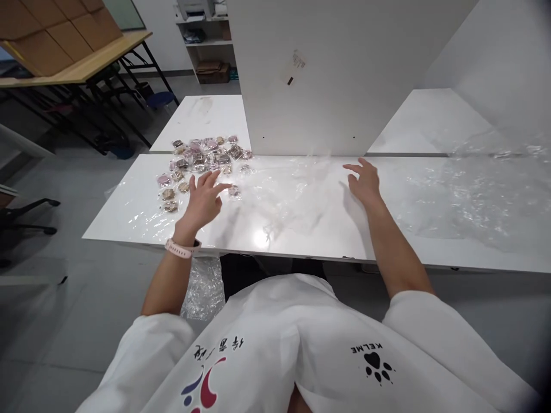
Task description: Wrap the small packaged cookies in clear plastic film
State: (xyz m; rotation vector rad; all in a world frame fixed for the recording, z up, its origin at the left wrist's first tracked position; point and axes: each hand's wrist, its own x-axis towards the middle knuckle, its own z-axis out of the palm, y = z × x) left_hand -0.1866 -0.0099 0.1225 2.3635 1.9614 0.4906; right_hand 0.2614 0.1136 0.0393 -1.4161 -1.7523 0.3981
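A bare left hand (204,201) with a pale pink wristband (181,249) spreads its fingers beside a cluster of small purple, beige and brown pieces in clear wrappers (198,159), its index finger at one wrapped piece (235,192), contact unclear. The bare right hand (365,181) is loosely open over the glossy white tabletop (322,238) before a tall white upright panel (336,74), with thin transparent film (284,198) between the hands and crumpled clear plastic sheeting (486,195) at right. Far left, brown cardboard boxes (60,34) stand on a light wooden table (97,64) near a round blue stool (160,100).
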